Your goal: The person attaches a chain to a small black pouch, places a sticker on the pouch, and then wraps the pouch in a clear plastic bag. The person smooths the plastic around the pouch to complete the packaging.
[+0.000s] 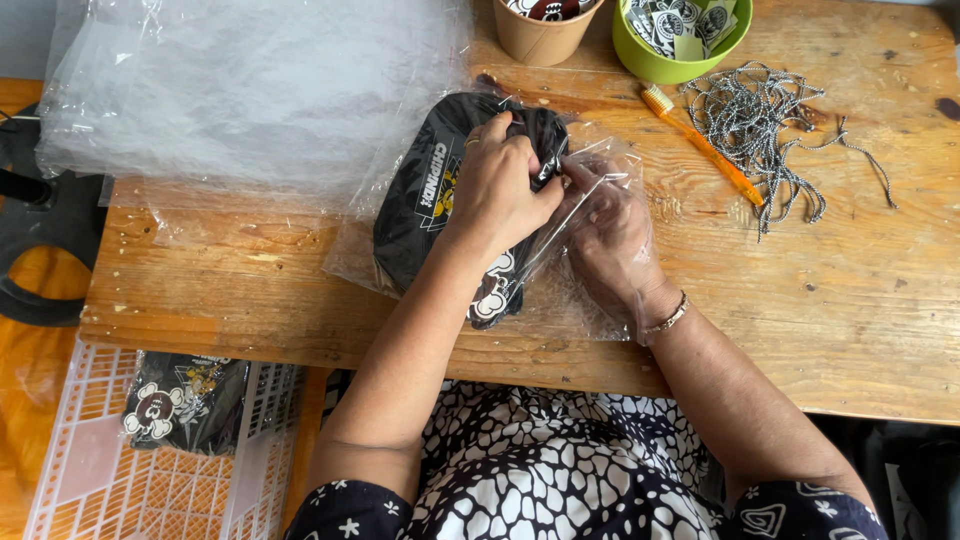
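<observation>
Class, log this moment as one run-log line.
left hand: grips black pouch | right hand: inside clear bag | table

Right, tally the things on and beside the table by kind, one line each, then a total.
Black printed pouches: 2, one under the left hand on the table, one in the crate
Cups or bowls: 2, brown cup, green bowl
Orange toothbrush: 1
Cord bundle: 1
Clear bag pile: 1
Total: 7

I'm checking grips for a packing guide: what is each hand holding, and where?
The left hand grips the far end of the black printed pouch. The right hand is inside the clear plastic bag, at the same end.
</observation>
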